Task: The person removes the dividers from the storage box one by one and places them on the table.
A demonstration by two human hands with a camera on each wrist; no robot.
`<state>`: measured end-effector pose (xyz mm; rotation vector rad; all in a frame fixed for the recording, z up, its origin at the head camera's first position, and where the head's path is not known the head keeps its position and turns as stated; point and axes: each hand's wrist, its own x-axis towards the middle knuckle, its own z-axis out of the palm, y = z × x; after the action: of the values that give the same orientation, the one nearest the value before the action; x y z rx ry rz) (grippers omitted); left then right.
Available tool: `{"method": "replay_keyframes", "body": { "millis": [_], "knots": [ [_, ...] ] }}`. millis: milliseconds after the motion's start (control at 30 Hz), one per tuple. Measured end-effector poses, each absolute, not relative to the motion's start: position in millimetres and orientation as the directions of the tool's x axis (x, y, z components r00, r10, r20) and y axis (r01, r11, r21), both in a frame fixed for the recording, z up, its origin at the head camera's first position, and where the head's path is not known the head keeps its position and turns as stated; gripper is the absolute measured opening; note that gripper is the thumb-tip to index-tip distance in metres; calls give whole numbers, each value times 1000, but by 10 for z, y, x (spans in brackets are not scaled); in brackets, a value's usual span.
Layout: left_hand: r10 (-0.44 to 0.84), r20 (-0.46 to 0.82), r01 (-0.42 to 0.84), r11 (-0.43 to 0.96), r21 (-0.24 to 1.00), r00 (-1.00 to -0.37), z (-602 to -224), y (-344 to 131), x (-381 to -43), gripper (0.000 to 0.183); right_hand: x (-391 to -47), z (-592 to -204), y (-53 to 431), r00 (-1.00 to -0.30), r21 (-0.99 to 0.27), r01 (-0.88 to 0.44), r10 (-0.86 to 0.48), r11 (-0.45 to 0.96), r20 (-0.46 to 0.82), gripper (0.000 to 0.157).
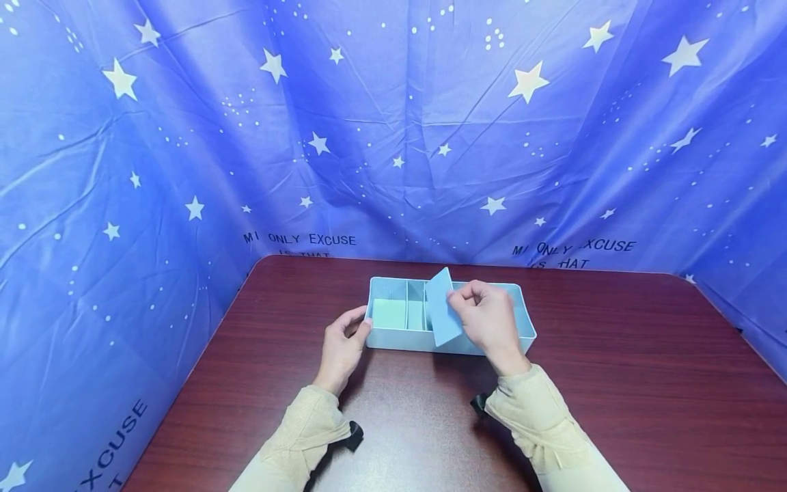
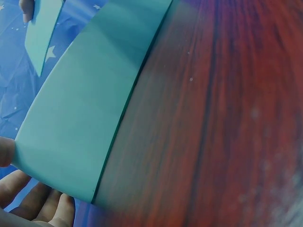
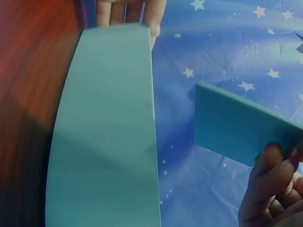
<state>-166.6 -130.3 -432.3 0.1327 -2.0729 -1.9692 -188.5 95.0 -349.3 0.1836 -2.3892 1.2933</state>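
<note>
A long light-blue storage box with an open top sits on the table. Thin upright dividers part its left half into compartments. At the box's left end my left hand grips the end wall, thumb at the front corner and fingers along the outside. My right hand pinches a flat light-blue divider panel by its right edge. This panel is tilted above the middle of the box. In the right wrist view the panel is apart from the box's front wall.
The dark red wood-grain table spreads around the box. Behind it and at both sides hangs a blue star-printed curtain. Both wrists wear beige wraps with small black pieces attached.
</note>
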Motion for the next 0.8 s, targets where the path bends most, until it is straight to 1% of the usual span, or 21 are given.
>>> {"method": "replay_keyframes", "body": {
  "millis": [300,467,667,800],
  "knots": [
    [-258,151,137,74,988,-954,-4338,-1302,-1675,29,-1802,-3502,857,-939,-823,-306,-8,478,344,19],
    [-259,144,130,71,989,-955,-4326,-1298,-1669,29,-1747,-3484,828,-943,-828,-310,-45,467,328,21],
    [-260,148,135,69,988,-954,-4332,-1298,-1676,29,-1679,-3439,798,-963,-874,-270,-98,404,252,19],
    [-259,153,140,66,988,-954,-4332,-1299,-1677,29,-1643,-3421,766,-959,-849,-285,-134,444,252,19]
  ]
}}
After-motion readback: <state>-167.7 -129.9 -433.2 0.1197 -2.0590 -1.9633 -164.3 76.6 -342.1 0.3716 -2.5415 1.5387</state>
